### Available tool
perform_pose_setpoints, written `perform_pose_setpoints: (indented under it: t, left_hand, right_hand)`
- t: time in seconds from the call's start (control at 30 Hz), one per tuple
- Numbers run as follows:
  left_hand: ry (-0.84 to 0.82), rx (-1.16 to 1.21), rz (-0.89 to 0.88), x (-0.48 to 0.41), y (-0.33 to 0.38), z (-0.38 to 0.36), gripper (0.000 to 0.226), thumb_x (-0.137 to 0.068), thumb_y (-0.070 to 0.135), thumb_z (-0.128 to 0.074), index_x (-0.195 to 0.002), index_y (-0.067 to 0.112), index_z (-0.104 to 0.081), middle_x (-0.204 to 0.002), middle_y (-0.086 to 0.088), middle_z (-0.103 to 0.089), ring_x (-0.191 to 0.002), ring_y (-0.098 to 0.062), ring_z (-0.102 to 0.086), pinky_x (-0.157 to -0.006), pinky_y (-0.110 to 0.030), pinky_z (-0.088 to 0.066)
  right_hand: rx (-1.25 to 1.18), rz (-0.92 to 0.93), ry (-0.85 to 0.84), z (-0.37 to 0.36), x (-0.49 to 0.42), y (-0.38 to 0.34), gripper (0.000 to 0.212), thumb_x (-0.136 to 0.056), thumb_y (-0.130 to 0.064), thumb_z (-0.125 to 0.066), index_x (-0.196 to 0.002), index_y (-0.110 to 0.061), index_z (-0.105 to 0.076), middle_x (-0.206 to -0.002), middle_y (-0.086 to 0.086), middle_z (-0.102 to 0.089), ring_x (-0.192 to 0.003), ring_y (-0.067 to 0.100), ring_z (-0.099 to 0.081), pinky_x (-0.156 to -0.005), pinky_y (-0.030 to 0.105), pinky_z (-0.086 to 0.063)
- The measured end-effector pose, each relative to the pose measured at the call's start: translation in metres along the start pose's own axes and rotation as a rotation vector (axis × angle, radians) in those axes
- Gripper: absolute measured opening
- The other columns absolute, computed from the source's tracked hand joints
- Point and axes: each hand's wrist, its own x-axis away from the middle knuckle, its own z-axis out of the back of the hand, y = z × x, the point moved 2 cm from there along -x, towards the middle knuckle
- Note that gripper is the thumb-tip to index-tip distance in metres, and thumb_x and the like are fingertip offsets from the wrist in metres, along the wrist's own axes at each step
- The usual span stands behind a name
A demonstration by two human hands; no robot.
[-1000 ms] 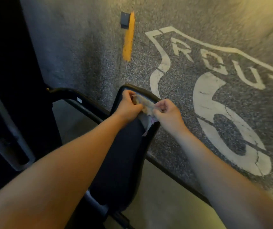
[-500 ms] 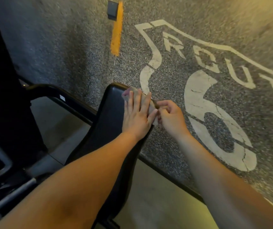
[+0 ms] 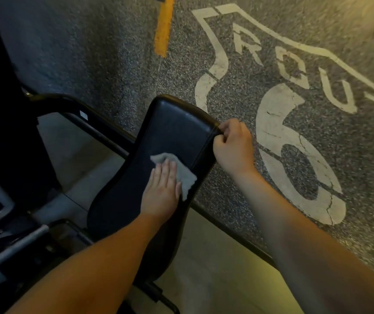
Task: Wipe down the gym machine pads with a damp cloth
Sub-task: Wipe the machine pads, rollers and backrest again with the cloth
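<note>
We see our left hand pressed flat, fingers together, on a grey cloth lying on the black machine pad. Our right hand is curled around the pad's right edge, above painted speckled floor.

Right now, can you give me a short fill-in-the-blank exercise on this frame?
1. The left hand presses a grey ____ flat on the pad.
2. The right hand grips the pad's ____ edge.
3. Painted on the floor is the word ROUTE above the digit ____.

Missing words: cloth; right; 6
</note>
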Motion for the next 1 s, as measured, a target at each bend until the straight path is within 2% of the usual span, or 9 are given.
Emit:
perform_pose_setpoints:
  t: [0.07,0.27,0.4,0.5,0.6,0.7,0.8,0.9,1.0]
  left_hand:
    - [-0.036,0.031,0.031,-0.001,-0.002,0.006,0.063,-0.107,0.039,-0.024,-0.157,0.003,-0.011,-0.164,-0.015,-0.015,-0.152,-0.037,-0.027,-0.126,-0.043,-0.006]
    - [-0.056,0.145,0.155,-0.080,0.020,0.051,0.077,-0.094,0.057,-0.006,-0.150,0.015,0.026,-0.169,-0.019,0.011,-0.154,-0.042,0.013,-0.126,-0.049,0.005]
    - [-0.017,0.070,0.047,-0.127,0.019,0.078,0.077,-0.100,0.065,-0.011,-0.159,0.026,0.019,-0.169,-0.013,0.016,-0.152,-0.040,0.026,-0.124,-0.051,0.013]
    - [0.000,0.078,-0.016,-0.159,0.023,0.098,0.058,-0.102,0.063,-0.021,-0.153,0.037,-0.032,-0.167,-0.011,-0.013,-0.154,-0.041,0.011,-0.120,-0.059,0.014]
    - [0.024,0.055,0.009,-0.187,0.014,0.109,0.045,-0.104,0.053,-0.025,-0.130,0.035,-0.057,-0.148,-0.006,-0.043,-0.147,-0.036,-0.020,-0.123,-0.062,0.003]
    - [0.088,0.057,0.050,-0.203,-0.004,0.111,0.049,-0.101,0.047,-0.026,-0.119,0.026,-0.066,-0.132,-0.003,-0.059,-0.129,-0.031,-0.042,-0.123,-0.052,-0.017]
    - [0.128,0.102,0.073,-0.208,-0.015,0.112,0.046,-0.099,0.042,-0.029,-0.107,0.022,-0.070,-0.118,-0.006,-0.063,-0.113,-0.032,-0.050,-0.104,-0.043,-0.037]
    - [0.139,0.239,0.168,-0.212,-0.024,0.110,0.043,-0.097,0.041,-0.030,-0.098,0.027,-0.071,-0.114,-0.004,-0.060,-0.108,-0.031,-0.053,-0.094,-0.044,-0.046]
    - [0.090,0.418,0.261,-0.211,-0.041,0.102,0.041,-0.100,0.042,-0.027,-0.107,0.030,-0.066,-0.120,-0.007,-0.056,-0.110,-0.035,-0.056,-0.095,-0.048,-0.046]
  right_hand:
    - [0.047,-0.021,-0.010,-0.004,-0.001,-0.002,0.020,-0.087,-0.013,-0.053,-0.105,-0.020,-0.053,-0.108,0.000,-0.047,-0.105,0.024,-0.044,-0.088,0.034,-0.037]
    - [0.010,-0.064,-0.071,-0.002,-0.013,-0.010,0.015,-0.089,-0.013,-0.051,-0.103,-0.018,-0.049,-0.105,0.000,-0.048,-0.101,0.025,-0.048,-0.083,0.038,-0.038]
    - [-0.033,-0.106,-0.043,-0.003,-0.027,-0.021,0.007,-0.093,-0.017,-0.049,-0.100,-0.017,-0.052,-0.098,0.002,-0.055,-0.096,0.026,-0.053,-0.084,0.045,-0.047]
    - [-0.014,-0.110,-0.009,-0.009,-0.042,-0.034,0.006,-0.095,-0.015,-0.049,-0.098,-0.016,-0.054,-0.099,0.006,-0.061,-0.097,0.029,-0.056,-0.081,0.043,-0.045]
    - [0.021,-0.123,0.031,-0.021,-0.055,-0.044,0.007,-0.095,-0.014,-0.049,-0.097,-0.017,-0.054,-0.103,0.010,-0.066,-0.099,0.032,-0.059,-0.080,0.042,-0.045]
    - [0.151,-0.051,0.021,-0.038,-0.066,-0.048,0.011,-0.096,-0.015,-0.048,-0.103,-0.016,-0.056,-0.108,0.012,-0.065,-0.104,0.036,-0.058,-0.084,0.046,-0.046]
    - [0.379,0.090,0.102,-0.053,-0.064,-0.045,0.016,-0.095,-0.020,-0.047,-0.104,-0.013,-0.058,-0.105,0.015,-0.065,-0.100,0.040,-0.058,-0.080,0.048,-0.046]
    - [0.512,0.143,0.246,-0.062,-0.060,-0.041,0.020,-0.091,-0.026,-0.044,-0.098,-0.016,-0.060,-0.095,0.012,-0.065,-0.088,0.039,-0.060,-0.068,0.045,-0.046]
    - [0.536,0.125,0.277,-0.067,-0.061,-0.040,0.026,-0.090,-0.029,-0.040,-0.099,-0.017,-0.061,-0.094,0.011,-0.065,-0.087,0.037,-0.060,-0.069,0.045,-0.046]
